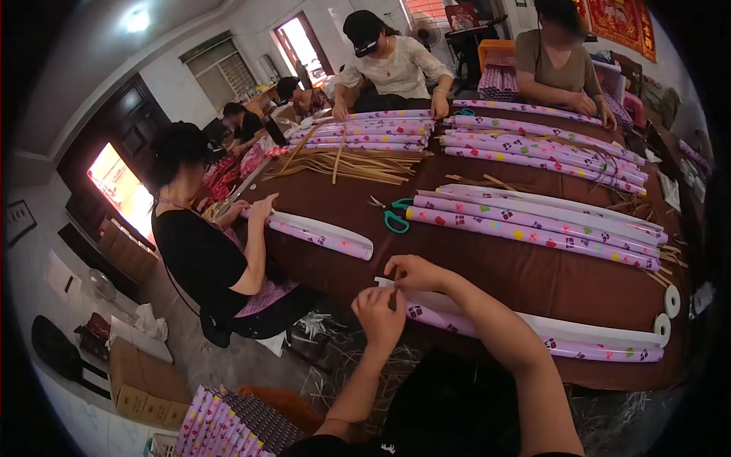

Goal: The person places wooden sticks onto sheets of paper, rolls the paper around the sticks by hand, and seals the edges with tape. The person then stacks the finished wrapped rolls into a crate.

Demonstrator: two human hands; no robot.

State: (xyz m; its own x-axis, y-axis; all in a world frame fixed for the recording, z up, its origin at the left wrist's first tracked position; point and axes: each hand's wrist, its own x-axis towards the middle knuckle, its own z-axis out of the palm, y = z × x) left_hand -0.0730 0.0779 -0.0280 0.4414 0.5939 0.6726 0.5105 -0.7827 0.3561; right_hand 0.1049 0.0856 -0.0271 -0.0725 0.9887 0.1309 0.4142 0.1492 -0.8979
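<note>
A long pink patterned paper roll (pixel 579 344) lies along the near edge of the brown table, its white inner side partly showing. At the roll's left end, my left hand (pixel 379 314) has its fingers curled round the paper edge. Just above it, my right hand (pixel 417 273) pinches the same end from the table side. Beyond my hands lie several more patterned rolls (pixel 533 232), with green-handled scissors (pixel 396 217) at their left end. Two white tape rolls (pixel 671 302) sit at the table's right edge.
At the left, a co-worker in black (pixel 202 236) handles another roll (pixel 324 238). More people sit across the brown table (pixel 343 199), near stacked rolls and tan strips (pixel 350 166). Finished-looking rolls (pixel 221 426) and cardboard boxes (pixel 145 385) stand on the floor at lower left.
</note>
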